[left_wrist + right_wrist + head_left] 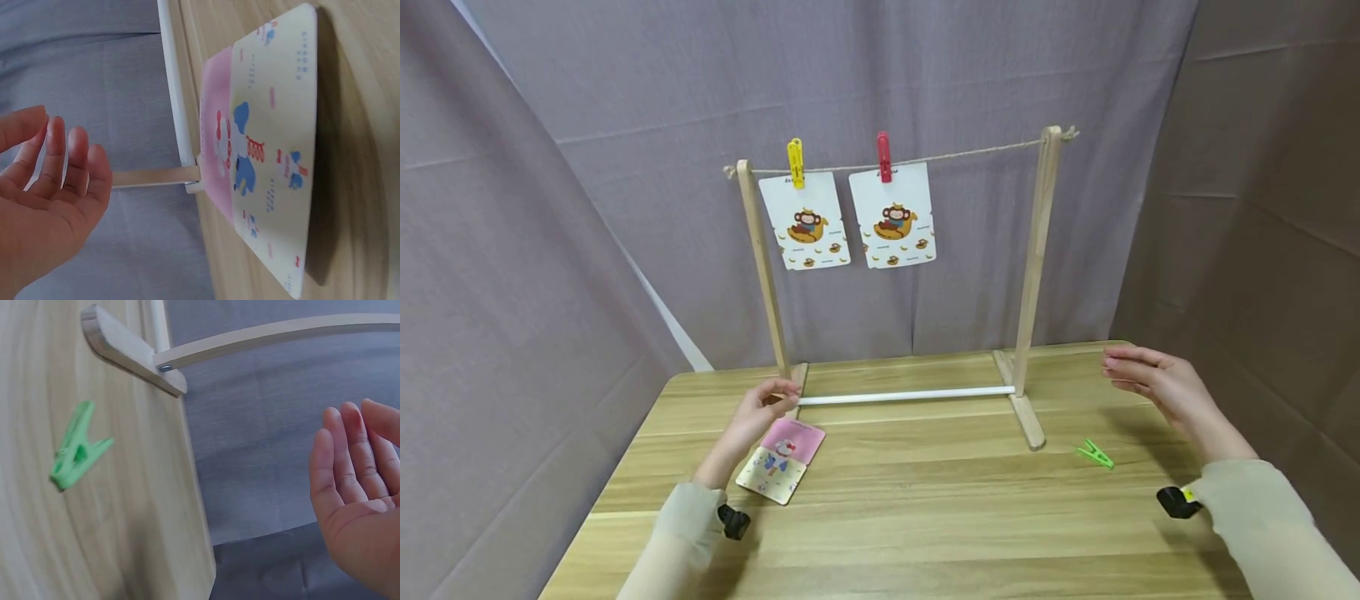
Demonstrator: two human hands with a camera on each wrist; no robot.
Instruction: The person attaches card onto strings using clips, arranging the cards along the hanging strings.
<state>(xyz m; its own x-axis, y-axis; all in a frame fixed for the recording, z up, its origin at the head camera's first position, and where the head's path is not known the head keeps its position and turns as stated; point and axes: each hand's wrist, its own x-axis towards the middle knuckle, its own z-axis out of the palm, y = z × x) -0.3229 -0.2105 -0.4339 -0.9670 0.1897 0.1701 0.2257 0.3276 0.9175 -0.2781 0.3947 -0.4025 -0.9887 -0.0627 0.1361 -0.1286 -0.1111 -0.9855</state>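
My left hand (758,421) hovers above a pink and cream card (782,461) that lies on the table's left side; its fingers are loosely bent with nothing in them. The left wrist view shows the card's printed puppy-like figure (240,147) up close. On the right, my right hand (1168,392) is raised beyond a green clothespin (1096,454), fingers relaxed and holding nothing. In the right wrist view the clothespin (78,447) lies flat on the wood. Two white monkey cards (808,225) hang from a string, one under a yellow clothespin (796,163), the other under a red clothespin (884,157).
A wooden frame stands at the table's back, with a left post (763,275), a right post (1037,267) and a white crossbar (906,395) low between them. The string (985,152) joins the post tops. Grey curtains (880,75) surround the wooden table (910,517).
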